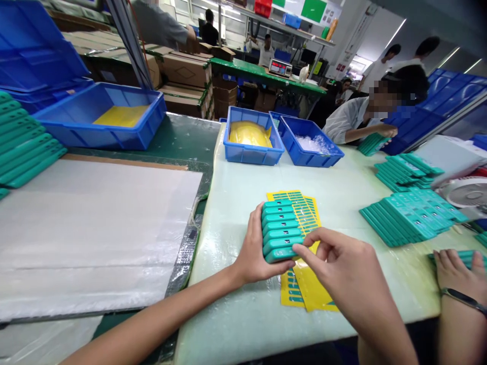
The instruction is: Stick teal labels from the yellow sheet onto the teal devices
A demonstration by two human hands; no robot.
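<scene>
Row of teal cases (281,228), dark marks on most near ends, sits mid-view above the tabletop (232,309). Left hand (249,258) clamped around its left side, thumb along the near edge. Right hand (348,263) at 4 o'clock, thumb and forefinger at the nearest case's right end; cannot tell whether the tips meet or pinch anything. Yellow sheets (315,289) with teal strips lie behind and below the row. Outward: blue bin (253,156) with yellow packet (249,134), between 11 and 12; second blue bin (317,159), clear plastic inside, 1 o'clock; stacked teal cases (411,215), 3 o'clock; co-worker's hand (454,271), banded wrist, just past 3; white sheet (95,228), 9 o'clock.
</scene>
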